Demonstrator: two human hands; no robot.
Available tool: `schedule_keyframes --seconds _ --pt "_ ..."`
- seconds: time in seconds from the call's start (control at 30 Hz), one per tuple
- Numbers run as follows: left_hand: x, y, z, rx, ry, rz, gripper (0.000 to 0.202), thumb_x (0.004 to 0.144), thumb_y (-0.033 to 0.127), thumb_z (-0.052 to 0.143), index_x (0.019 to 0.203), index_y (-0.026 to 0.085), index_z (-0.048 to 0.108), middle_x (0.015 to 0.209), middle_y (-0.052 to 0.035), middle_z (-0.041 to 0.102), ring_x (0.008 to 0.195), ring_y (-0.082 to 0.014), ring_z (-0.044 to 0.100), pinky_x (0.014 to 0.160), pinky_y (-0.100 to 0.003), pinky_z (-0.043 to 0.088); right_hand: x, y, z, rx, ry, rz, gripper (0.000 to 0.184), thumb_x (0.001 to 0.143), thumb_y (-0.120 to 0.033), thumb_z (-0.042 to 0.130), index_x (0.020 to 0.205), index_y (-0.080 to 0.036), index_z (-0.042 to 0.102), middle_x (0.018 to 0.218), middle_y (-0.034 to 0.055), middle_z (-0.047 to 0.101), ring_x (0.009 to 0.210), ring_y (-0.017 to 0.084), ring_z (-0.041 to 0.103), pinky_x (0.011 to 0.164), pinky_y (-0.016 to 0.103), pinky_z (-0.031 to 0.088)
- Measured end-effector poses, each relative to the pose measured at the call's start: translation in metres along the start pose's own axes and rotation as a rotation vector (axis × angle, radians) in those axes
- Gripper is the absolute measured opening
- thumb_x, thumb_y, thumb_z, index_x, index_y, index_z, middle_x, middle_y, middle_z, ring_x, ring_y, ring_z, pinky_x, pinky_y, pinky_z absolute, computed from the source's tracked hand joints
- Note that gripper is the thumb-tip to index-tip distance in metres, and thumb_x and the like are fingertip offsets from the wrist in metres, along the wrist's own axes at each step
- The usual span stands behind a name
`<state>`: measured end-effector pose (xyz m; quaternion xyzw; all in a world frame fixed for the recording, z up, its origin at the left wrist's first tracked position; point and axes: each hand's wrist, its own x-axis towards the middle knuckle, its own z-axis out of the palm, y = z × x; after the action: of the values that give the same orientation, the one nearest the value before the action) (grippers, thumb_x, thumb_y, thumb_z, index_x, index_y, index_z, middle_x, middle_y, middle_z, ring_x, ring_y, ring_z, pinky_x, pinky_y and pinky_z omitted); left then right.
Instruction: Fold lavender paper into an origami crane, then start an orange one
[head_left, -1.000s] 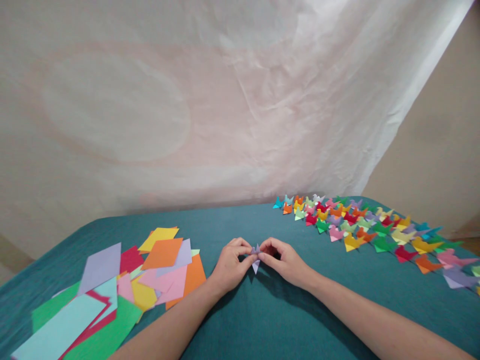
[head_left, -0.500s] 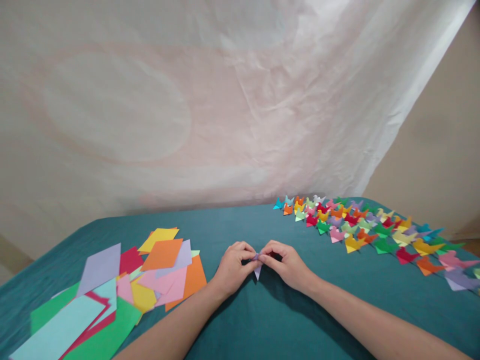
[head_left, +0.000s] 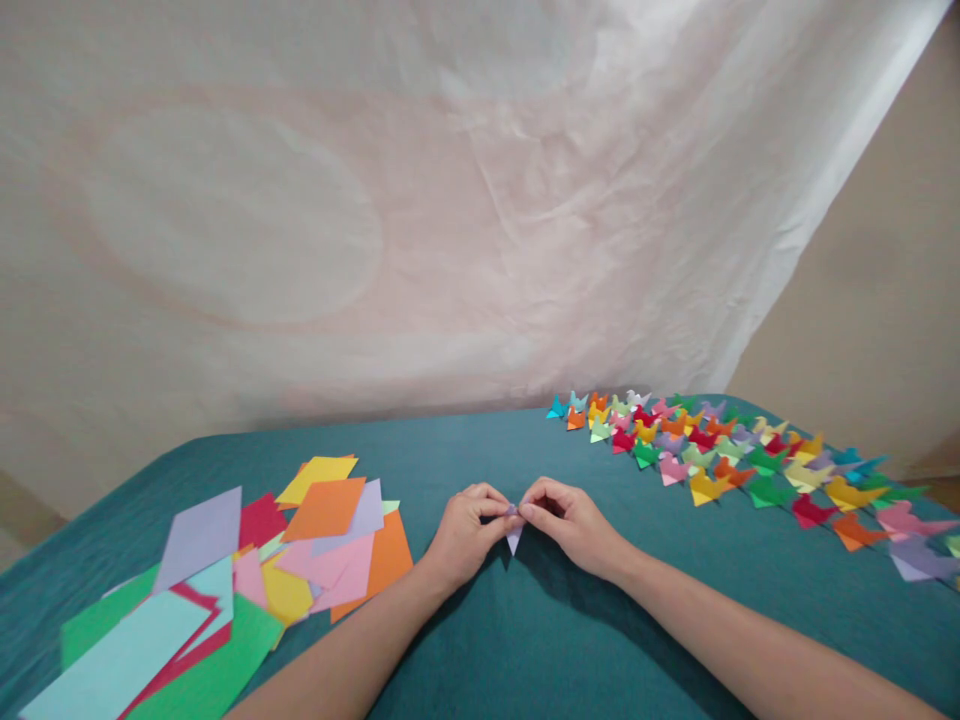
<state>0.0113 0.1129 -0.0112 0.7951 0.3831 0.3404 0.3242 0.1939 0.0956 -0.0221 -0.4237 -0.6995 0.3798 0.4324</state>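
Observation:
A small folded piece of lilac paper (head_left: pixel 514 540) is held between my two hands near the middle of the table, a pointed tip hanging down toward me. My left hand (head_left: pixel 474 527) pinches it from the left between thumb and fingers. From the right, the thumb and forefinger of my right hand (head_left: pixel 568 522) are pinched on its other side. The fingers cover most of the upper part of the paper, so its full shape is hidden.
Loose sheets of coloured paper (head_left: pixel 202 530) lie in an overlapping pile on the left. Rows of folded paper birds (head_left: pixel 709 487) in many colours stand on the right. A dark green cloth (head_left: pixel 480 650) covers the table, and a pale sheet (head_left: pixel 450 250) hangs behind it.
The fingers of both hands have shifted slightly on the lilac paper, and its tip has risen a little. The sheets and birds have not moved.

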Motion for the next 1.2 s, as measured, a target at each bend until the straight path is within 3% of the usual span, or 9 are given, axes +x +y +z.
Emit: schedule_keyframes --seconds 0.5,0.97,1.2 --pt "-0.001 -0.003 0.001 0.000 0.025 0.031 0.019 0.082 0.031 0.060 0.072 0.020 0.072 0.075 -0.0020 0.061 0.075 -0.0148 0.057 0.072 -0.025 0.042 0.000 0.000 0.001 0.035 -0.011 -0.006 0.025 0.084 -0.041 0.054 0.080 -0.017 0.060 0.071 -0.0004 0.055 0.063 0.011 0.047 0.059 0.023 0.038" --pt "0.000 0.008 -0.006 0.058 0.047 0.028 0.023 0.084 0.028 0.054 0.066 0.017 0.064 0.080 -0.0029 0.060 0.079 -0.0161 0.057 0.075 -0.027 0.042 0.001 0.003 0.000 0.126 0.024 0.049 0.029 0.085 -0.045 0.051 0.084 -0.017 0.060 0.067 -0.0019 0.053 0.062 0.011 0.047 0.060 0.023 0.039" --pt "0.000 0.006 -0.004 -0.003 0.023 0.015 0.022 0.084 0.029 0.055 0.069 0.016 0.064 0.081 -0.0031 0.060 0.080 -0.0160 0.057 0.076 -0.025 0.042 0.000 0.002 0.005 0.029 0.007 0.013 0.028 0.081 -0.044 0.058 0.083 -0.017 0.062 0.071 -0.0007 0.055 0.061 0.011 0.048 0.056 0.022 0.039"
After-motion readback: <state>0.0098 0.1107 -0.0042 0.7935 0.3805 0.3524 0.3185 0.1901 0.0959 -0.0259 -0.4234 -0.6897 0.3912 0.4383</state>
